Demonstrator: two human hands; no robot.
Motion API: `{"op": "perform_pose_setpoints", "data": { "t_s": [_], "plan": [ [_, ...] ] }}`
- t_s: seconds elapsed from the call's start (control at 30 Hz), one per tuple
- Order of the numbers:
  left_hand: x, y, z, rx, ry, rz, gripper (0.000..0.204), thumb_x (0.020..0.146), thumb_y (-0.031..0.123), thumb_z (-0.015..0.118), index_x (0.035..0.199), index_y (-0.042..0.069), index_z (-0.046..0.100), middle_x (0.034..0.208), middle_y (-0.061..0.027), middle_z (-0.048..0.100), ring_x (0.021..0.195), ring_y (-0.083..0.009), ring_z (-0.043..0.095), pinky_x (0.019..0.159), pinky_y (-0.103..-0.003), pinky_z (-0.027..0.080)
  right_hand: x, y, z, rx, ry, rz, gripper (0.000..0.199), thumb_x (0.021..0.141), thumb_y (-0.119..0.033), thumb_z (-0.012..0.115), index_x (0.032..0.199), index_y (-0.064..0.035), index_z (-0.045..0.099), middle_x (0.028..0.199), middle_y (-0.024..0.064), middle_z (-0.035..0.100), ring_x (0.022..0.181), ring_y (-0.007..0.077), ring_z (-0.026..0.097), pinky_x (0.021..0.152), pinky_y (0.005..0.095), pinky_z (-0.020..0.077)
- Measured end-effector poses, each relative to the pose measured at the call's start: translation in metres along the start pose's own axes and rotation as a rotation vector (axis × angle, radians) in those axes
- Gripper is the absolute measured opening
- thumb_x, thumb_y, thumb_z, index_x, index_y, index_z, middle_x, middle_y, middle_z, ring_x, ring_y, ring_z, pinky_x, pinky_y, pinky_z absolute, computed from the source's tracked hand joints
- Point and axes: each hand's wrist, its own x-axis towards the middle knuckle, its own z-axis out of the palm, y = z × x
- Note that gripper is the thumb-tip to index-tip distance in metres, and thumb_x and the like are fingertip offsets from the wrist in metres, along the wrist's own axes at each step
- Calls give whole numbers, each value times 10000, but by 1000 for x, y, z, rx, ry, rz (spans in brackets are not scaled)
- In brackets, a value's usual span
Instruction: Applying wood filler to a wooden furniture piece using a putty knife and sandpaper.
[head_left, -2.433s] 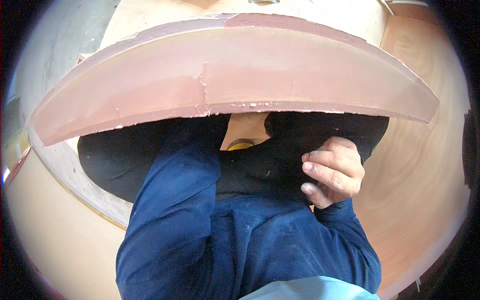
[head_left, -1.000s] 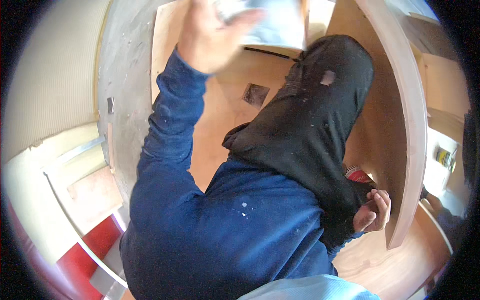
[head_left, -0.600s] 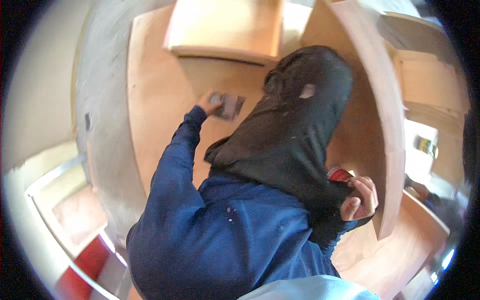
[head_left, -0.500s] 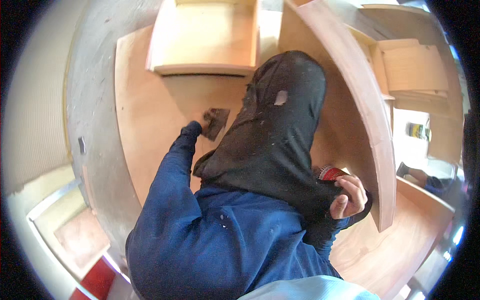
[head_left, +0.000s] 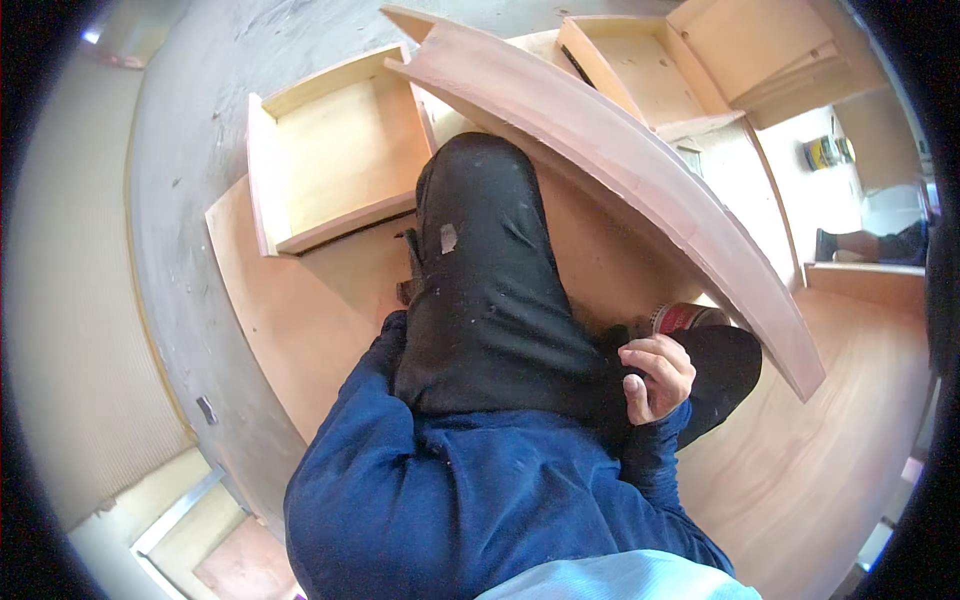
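Note:
My left hand point(head_left: 404, 291) is low beside my left thigh, which hides most of it. Its fingers are around a dark, flat-bladed scraper point(head_left: 413, 254), partly covered by the leg, close to the wooden panel point(head_left: 280, 290) beneath me. My right hand point(head_left: 660, 376) hovers over my bent right leg with the fingers loosely curled and the thumb apart; I see nothing in it. Just beyond it stands a round can point(head_left: 683, 317) with a red label, partly hidden by the hand and the leg.
A long pale board point(head_left: 620, 165) stands on edge, slanting across my right side. An open drawer-like wooden box point(head_left: 345, 150) sits ahead on the left. More wooden boxes point(head_left: 645, 75) are at the far right, near a yellow-labelled can point(head_left: 822, 153) and another person's leg point(head_left: 860, 246).
My view has turned, so the box and board appear further left. My left hand and the scraper have come in against my thigh, now largely hidden. My right hand stays loosely curled by the can.

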Motion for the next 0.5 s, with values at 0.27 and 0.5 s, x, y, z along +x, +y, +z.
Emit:
{"op": "perform_pose_setpoints", "data": {
  "t_s": [0.27, 0.5],
  "plan": [
    [21, -48, -23, -60, 78, 93, 445, 810, 457, 714, 1018, 71, 635, 1020, -208, 692, 971, -363, 662, 887, -440, 508, 3, 10, 3, 116, 13, -145, 131, 757, -93, 748, 852, -47, 671, 763, 117, 680, 589, 293, 637, 529, 377, 490],
    [-75, -96, -303, -550, 626, 262, 263, 842, 240, 797, 941, 74, 619, 871, -21, 616, 803, -133, 569, 774, -308, 488, -7, 17, 6, 208, 27, -228, 96, 779, 4, 711, 856, -24, 661, 756, 122, 684, 565, 238, 639, 507, 336, 479]
  ]
}}
